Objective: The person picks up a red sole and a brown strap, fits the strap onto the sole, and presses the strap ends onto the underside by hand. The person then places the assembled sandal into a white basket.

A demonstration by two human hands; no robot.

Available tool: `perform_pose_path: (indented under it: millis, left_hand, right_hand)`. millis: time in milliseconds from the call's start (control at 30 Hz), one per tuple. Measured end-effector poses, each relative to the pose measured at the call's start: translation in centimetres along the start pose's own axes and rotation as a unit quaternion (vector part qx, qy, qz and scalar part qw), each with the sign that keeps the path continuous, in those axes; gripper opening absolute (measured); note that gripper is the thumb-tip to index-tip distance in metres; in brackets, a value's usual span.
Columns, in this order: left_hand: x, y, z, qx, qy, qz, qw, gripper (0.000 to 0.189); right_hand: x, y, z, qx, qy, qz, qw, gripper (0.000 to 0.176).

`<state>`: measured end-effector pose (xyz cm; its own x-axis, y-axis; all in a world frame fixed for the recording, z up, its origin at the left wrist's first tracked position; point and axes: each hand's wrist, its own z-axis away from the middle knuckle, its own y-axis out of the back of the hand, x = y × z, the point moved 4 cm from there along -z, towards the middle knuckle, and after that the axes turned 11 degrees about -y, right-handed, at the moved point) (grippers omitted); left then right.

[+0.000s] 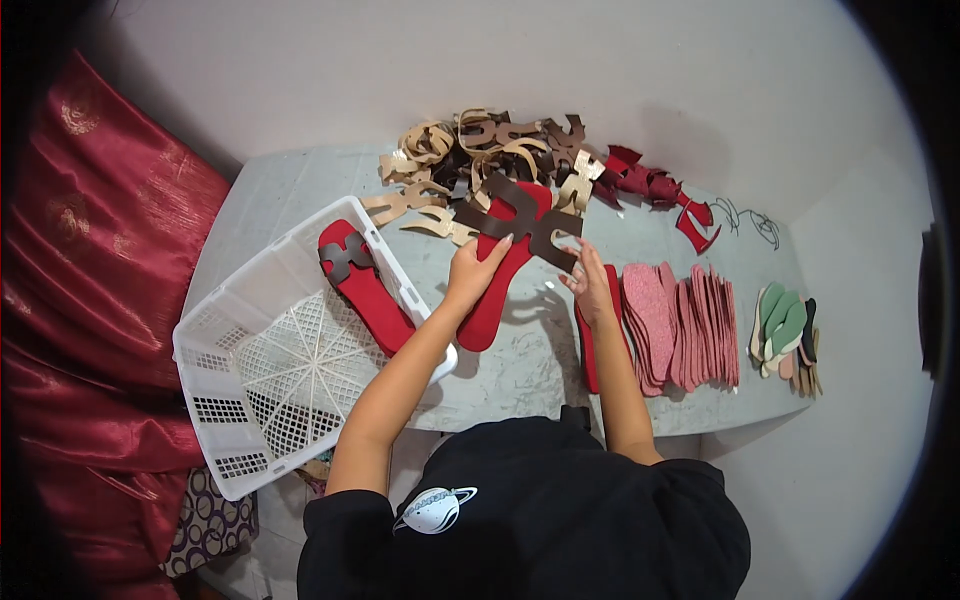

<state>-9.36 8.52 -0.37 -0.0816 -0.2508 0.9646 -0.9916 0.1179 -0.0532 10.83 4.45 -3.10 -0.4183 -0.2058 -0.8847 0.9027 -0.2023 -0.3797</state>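
Observation:
A red sandal sole (490, 310) is gripped near its middle by my left hand (478, 272), thumb on top. Across the upper part of that sole lies a dark brown H-shaped strap (522, 222). My right hand (590, 283) has its fingers closed at the strap's lower right end. Left of my hands, a red sole with a dark strap fitted across it (368, 290) rests in a white plastic basket (222, 470). The underside of the held sole is hidden.
Behind my hands is a heap of brown, tan and gold strap pieces (430, 150), with dark red straps (650, 182) beside it. Pink soles (690, 330) stand in a row at right, then green soles (785, 322) and thin dark cord (750, 222). A red curtain (120, 300) hangs left.

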Motion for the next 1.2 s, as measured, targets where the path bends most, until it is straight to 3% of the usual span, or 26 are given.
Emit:
perform_pose_path:
  millis: [67,133,300,367,1000,1100,1200]
  left_hand:
    - [0.1,0.0,0.2,-0.011,0.012,0.003,1.0,0.034]
    - [0.2,-0.1,0.1,-0.009,0.009,0.0,1.0,0.033]
    - [-0.2,0.0,0.2,-0.014,0.037,0.007,0.999,0.032]
    - [-0.5,-0.1,0.0,-0.031,-0.004,-0.018,0.999,0.032]
    - [0.3,-1.0,0.5,-0.118,0.023,0.056,0.991,0.032]
    - [0.9,-1.8,0.9,-0.155,-0.026,0.016,0.987,0.03]
    - [2.4,-2.1,1.2,-0.126,-0.033,0.051,0.99,0.027]
  right_hand:
    - [0.6,0.3,0.2,-0.028,-0.044,-0.011,0.999,0.042]
    - [0.7,0.5,0.0,-0.062,-0.031,0.098,0.993,0.037]
    - [-0.6,-0.2,0.6,-0.039,0.021,0.051,0.998,0.02]
    - [-1.0,-0.4,0.8,-0.034,0.025,0.057,0.997,0.02]
    - [-1.5,-0.7,1.3,-0.012,0.071,0.117,0.991,0.019]
    - [-1.9,-1.1,1.5,-0.022,0.099,0.126,0.987,0.018]
    - [-2.9,-1.2,2.1,-0.037,0.113,0.111,0.987,0.018]
